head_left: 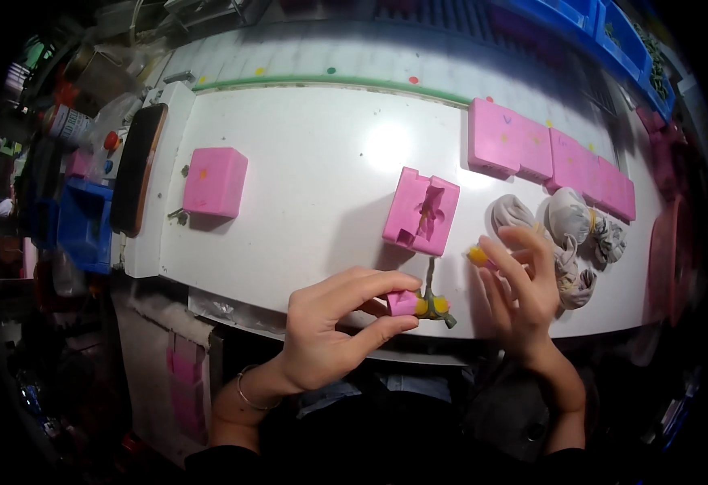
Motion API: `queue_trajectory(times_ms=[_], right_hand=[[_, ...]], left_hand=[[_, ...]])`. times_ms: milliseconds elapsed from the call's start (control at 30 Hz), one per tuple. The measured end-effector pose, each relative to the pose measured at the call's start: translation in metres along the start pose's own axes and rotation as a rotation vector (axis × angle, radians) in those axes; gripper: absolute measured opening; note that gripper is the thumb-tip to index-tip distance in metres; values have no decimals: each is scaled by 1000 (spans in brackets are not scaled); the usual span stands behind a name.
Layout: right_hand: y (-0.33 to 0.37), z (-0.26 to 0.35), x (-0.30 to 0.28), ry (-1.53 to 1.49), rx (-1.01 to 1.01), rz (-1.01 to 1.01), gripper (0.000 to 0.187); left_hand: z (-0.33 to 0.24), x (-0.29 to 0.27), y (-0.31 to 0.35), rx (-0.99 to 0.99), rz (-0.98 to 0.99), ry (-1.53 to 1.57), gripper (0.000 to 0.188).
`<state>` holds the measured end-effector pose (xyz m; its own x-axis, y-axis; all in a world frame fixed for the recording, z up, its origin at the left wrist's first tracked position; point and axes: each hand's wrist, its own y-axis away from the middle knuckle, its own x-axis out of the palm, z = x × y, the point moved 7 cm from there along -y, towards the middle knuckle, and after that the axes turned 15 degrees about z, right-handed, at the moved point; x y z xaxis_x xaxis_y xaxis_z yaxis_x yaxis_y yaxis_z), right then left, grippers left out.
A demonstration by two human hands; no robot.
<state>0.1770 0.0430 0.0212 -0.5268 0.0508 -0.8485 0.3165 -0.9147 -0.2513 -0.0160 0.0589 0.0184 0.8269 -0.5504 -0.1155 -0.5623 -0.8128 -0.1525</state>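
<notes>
Between the thumb and fingers of my left hand (pixel 330 327) is a small pink block (pixel 402 303). From its right side sticks out a small yellow and dark green moulded piece (pixel 435 306) with a thin dark stem pointing away from me. My right hand (pixel 525 295) is raised to the right of it, fingers bent, with a small yellow piece (pixel 477 255) at the fingertips; a bit of pink shows beside it. Just beyond both hands, a pink mould block (pixel 405 202) lies with its hollowed cavity facing up.
Another pink block (pixel 215 182) stands on the white table (pixel 305 178) at the left. A row of pink blocks (pixel 512 137) lines the far right. Several knotted pale cloth bundles (pixel 568 217) lie near my right hand. A dark phone-like slab (pixel 141 170) rests at the left edge.
</notes>
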Motion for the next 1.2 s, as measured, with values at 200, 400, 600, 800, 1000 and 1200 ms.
queue_trajectory(times_ms=[200,400,600,800,1000,1200], right_hand=[[-6,22,23,-1117,80,487,39],[-6,23,30,-1410,288,585,28],[-1,28,27,-1595,299,499,21],[7,12,24,-1616,316,490,15],[4,21,31,-1469,203,346,55],[-12,40,14,-932,3,236,61]], left_hand=[[-15,12,-11,93,95,-172,30],[-26,15,-11,241,84,-383,31],[-38,17,-6,324,74,-518,28],[-4,-21,11,87,-269,90,27],[25,24,8,-27,35,932,20],[18,51,3,-176,72,667,51]])
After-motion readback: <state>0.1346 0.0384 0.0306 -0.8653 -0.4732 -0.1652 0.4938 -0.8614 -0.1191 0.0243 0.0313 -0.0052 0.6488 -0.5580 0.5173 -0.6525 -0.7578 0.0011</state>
